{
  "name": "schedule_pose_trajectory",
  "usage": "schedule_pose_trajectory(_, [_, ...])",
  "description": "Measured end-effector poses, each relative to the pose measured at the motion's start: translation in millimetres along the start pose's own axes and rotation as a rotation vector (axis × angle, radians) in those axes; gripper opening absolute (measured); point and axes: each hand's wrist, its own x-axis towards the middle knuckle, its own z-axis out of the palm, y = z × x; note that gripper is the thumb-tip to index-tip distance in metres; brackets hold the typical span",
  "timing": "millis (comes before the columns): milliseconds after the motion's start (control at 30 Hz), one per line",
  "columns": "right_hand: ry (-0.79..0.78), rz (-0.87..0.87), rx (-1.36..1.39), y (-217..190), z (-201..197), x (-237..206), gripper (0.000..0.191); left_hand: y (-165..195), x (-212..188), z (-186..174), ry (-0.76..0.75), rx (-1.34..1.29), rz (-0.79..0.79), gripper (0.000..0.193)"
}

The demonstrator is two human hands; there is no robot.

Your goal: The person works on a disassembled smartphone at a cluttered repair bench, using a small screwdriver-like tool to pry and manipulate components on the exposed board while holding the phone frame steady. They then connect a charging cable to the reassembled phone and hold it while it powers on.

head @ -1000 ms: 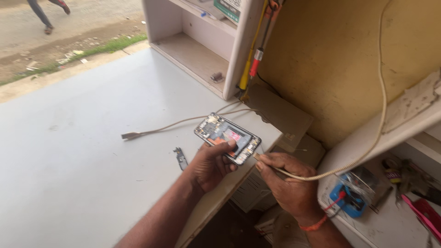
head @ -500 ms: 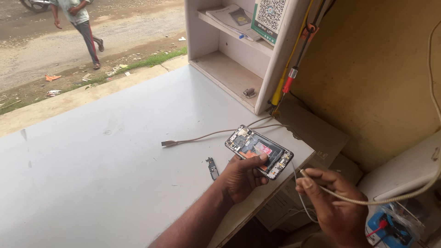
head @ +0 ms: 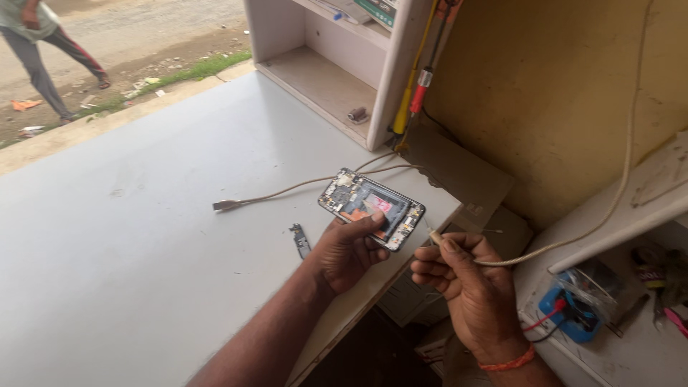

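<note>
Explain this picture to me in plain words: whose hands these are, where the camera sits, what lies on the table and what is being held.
The camera is worn on a person's head and looks down at their own two bare hands. The left hand holds an opened phone, its inner parts showing, at the edge of a white table. The right hand pinches the end of a beige cable close to the phone. On the table lie a second cable and a small dark part. Another person walks outside, top left.

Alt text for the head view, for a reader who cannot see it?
A person's left hand holds an opened phone with its insides showing at the edge of a white table, while the right hand pinches a cable plug beside it. Another cable and a small dark part lie on the table.
</note>
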Motion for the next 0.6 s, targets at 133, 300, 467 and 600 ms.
schedule_pose_trajectory(133, [-0.025,0.018,0.016,0.9,-1.8,-0.2,0.017,1.1,-0.1,0.0,0.014,0.015,-0.003,0.025])
schedule_pose_trajectory(300, [-0.049,0.058,-0.001,1.8,-1.0,0.6,0.017,2.1,-0.2,-0.5,0.027,0.033,-0.005,0.025])
schedule_pose_trajectory(467, [-0.048,0.073,0.007,2.9,-0.9,1.3,0.016,1.4,0.6,-1.8,0.039,0.030,-0.020,0.024])
schedule_pose_trajectory(600, [-0.046,0.080,0.018,3.8,-2.2,2.4,0.015,1.9,-0.3,-0.8,0.028,0.052,-0.021,0.025])
